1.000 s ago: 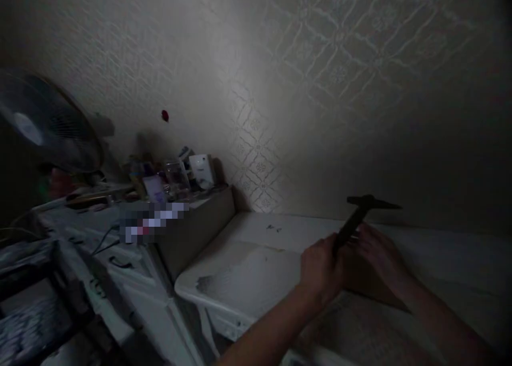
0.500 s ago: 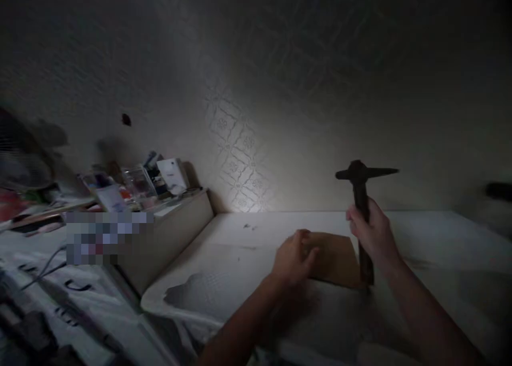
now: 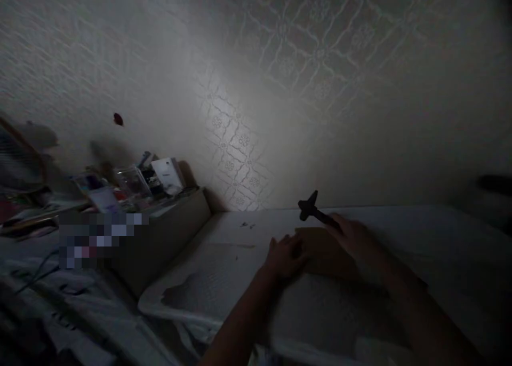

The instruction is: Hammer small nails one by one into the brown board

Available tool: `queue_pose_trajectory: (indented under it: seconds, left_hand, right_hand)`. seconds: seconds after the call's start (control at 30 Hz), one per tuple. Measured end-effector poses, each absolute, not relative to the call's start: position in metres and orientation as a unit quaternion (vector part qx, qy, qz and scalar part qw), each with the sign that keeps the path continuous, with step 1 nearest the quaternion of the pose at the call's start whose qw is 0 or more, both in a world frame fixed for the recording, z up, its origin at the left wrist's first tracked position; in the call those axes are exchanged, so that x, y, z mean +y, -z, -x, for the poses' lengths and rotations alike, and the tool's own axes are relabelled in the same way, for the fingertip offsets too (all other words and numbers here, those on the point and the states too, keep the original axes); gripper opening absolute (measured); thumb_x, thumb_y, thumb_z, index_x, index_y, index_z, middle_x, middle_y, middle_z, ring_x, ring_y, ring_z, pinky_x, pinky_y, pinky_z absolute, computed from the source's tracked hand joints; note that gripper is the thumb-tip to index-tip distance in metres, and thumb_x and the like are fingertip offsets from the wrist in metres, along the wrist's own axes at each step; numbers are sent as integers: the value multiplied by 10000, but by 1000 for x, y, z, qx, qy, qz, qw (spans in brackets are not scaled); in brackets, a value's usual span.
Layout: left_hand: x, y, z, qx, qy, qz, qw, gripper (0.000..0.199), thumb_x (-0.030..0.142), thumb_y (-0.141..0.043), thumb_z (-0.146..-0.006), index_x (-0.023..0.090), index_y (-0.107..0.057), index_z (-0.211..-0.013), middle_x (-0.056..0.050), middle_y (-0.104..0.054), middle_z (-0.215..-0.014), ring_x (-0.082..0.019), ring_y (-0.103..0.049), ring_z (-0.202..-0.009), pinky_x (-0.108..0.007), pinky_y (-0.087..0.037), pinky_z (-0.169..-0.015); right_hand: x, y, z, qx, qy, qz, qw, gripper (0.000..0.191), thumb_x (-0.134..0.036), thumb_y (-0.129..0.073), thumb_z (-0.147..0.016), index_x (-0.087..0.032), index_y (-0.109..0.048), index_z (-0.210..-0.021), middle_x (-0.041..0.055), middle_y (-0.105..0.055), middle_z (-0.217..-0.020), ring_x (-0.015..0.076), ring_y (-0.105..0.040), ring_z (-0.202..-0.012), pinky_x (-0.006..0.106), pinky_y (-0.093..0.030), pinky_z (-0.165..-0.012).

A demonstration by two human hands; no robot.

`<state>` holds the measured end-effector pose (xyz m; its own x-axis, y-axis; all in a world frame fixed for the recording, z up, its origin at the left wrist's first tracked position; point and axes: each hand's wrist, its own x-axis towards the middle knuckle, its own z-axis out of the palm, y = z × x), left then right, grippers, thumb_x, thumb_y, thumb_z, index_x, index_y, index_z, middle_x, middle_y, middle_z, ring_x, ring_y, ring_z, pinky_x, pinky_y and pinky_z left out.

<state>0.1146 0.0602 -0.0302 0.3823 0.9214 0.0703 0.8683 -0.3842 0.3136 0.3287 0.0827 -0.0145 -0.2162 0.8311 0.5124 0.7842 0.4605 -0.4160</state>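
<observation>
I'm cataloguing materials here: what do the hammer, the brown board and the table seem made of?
Hammer: head probably metal, dark and dull, with a hard, tapered outline; handle material unclear in the gloom.
Board: wood or cardboard, matte; flat, brown and straight-edged, its grain unreadable.
Table: perhaps painted wood, with a pale, smooth finish and a darker, ragged-edged patch.

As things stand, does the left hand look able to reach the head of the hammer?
Probably yes. The left hand is at the left edge of the brown board, the hammer head appears close by, and nothing visible stands between; the right hand grips the handle.
</observation>
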Motion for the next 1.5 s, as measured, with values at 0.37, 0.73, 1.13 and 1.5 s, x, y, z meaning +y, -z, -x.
queue_pose_trajectory:
  seconds: [0.37, 0.73, 1.13, 1.5]
  left_hand:
    - [54, 26, -106, 512, -113, -843, 123, 712, 659, -466, -748, 322, -332, -1361, -43, -330, -1443, -306, -238, -1340, -621, -93, -1055]
    - [56, 31, -107, 536, -102, -832, 102, 762, 691, -360, -769, 261, -282, -1394, -74, -257, -1470, -321, -217, -1345, -625, -99, -1054]
    - [56, 32, -107, 557, -116, -817, 97, 718, 664, -362, -790, 234, -345, -1364, -86, -312, -1448, -303, -244, -1337, -595, -128, -1065]
    - [58, 32, -106, 552, -102, -821, 98, 766, 705, -317, -775, 239, -303, -1383, -76, -281, -1463, -297, -217, -1348, -597, -117, -1069]
  right_hand:
    - [76, 21, -317, -814, -59, 494, 300, 268, -367, -443, -842, -256, -590, -1036, 59, -685, -844, 199, -636, -753, 259, -412, -620]
    - [79, 22, -320, -802, -46, 503, 318, 298, -354, -420, -853, -254, -593, -1074, 73, -683, -946, 217, -642, -813, 281, -439, -656]
    - [74, 23, -312, -818, -56, 508, 264, 377, -370, -348, -887, -220, -530, -1180, 100, -672, -964, 240, -636, -848, 312, -444, -679]
    - [72, 18, -309, -819, -69, 523, 228, 389, -372, -335, -893, -220, -512, -1204, 92, -661, -989, 227, -623, -882, 298, -431, -702]
